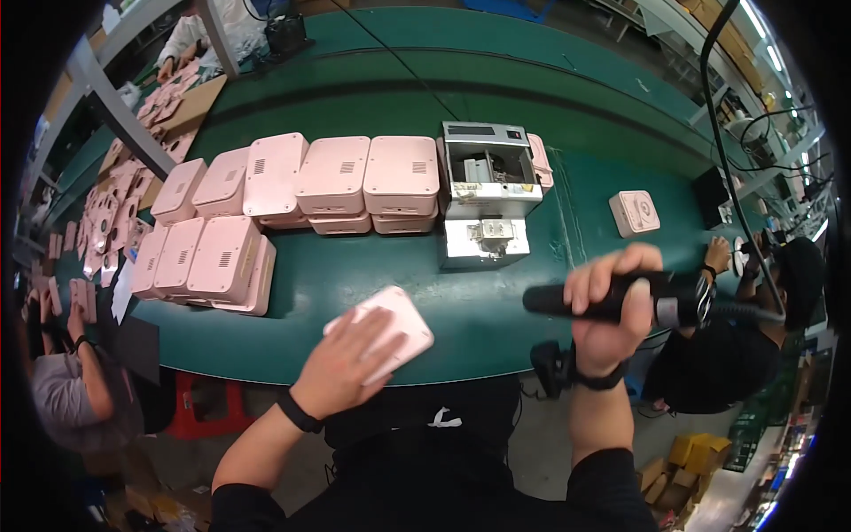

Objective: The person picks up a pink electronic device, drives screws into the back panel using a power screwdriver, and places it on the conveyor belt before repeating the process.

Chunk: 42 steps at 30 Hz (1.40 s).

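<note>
My left hand (347,361) lies over a pale pink square plastic casing (409,323) near the front edge of the green table. Its fingers are spread across the top, and the palm hides the casing's lower left part. Raised off the table to the right, my right hand (612,301) is wrapped round a black electric screwdriver (554,300). The tool lies roughly level, its tip end pointing left and its cable running off to the right. A gap separates the screwdriver from the casing.
Stacked pink casings (332,173) fill the left and middle of the table (306,306). A grey metal machine (486,191) with an open top stands beyond my hands. Another pink casing (635,214) lies farther right. Co-workers sit at both sides, and a black cable (712,80) hangs at right.
</note>
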{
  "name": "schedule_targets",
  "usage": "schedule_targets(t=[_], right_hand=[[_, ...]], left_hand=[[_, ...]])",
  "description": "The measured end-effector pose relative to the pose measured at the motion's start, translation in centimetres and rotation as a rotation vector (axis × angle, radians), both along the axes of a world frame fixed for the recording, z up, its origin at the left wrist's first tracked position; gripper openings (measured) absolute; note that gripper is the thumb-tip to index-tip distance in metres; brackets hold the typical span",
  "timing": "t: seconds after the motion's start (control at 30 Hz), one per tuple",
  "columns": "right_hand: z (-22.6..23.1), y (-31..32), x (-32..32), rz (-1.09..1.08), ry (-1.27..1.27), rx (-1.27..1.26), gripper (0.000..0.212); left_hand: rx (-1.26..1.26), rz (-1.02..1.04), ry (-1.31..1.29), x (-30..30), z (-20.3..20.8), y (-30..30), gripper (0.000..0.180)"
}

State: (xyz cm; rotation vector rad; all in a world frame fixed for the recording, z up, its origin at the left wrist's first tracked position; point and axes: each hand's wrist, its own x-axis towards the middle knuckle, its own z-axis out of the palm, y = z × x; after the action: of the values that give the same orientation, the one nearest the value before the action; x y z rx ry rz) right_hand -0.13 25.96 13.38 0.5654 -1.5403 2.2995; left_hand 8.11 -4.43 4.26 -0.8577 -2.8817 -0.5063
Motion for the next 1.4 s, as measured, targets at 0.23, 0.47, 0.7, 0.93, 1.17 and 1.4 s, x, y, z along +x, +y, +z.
schedule_targets(t=[0.23, 0.47, 0.7, 0.93, 1.17, 1.4], right_hand=[[2.1, -2.2, -6.3, -0.066, 0.044, 0.138, 0.021], [1.0, -2.9, -7.8, -0.047, -0.024, 0.193, 0.017], [0.4, -2.0, -5.4, 0.047, -0.095, 0.152, 0.019], [-1.5, -2.5, -4.4, 0.028, -0.101, 0.188, 0.022], [-3.1, -2.4, -4.8, 0.092, -0.09, 0.151, 0.022], [-2.9, -2.4, -4.5, 0.104, -0.09, 0.197, 0.023]], left_hand=[[0.145, -0.245, 0.04, -3.9, -0.7, 6.1, 0.08], [0.477, 0.124, -0.232, -3.9, -2.7, 6.0, 0.094], [0.469, 0.068, -0.208, -4.7, -2.6, 5.6, 0.097], [0.467, 0.068, -0.199, -4.7, -2.6, 5.6, 0.096], [0.471, 0.07, -0.197, -4.8, -2.7, 5.6, 0.096], [0.475, 0.073, -0.196, -4.7, -2.6, 5.6, 0.094]])
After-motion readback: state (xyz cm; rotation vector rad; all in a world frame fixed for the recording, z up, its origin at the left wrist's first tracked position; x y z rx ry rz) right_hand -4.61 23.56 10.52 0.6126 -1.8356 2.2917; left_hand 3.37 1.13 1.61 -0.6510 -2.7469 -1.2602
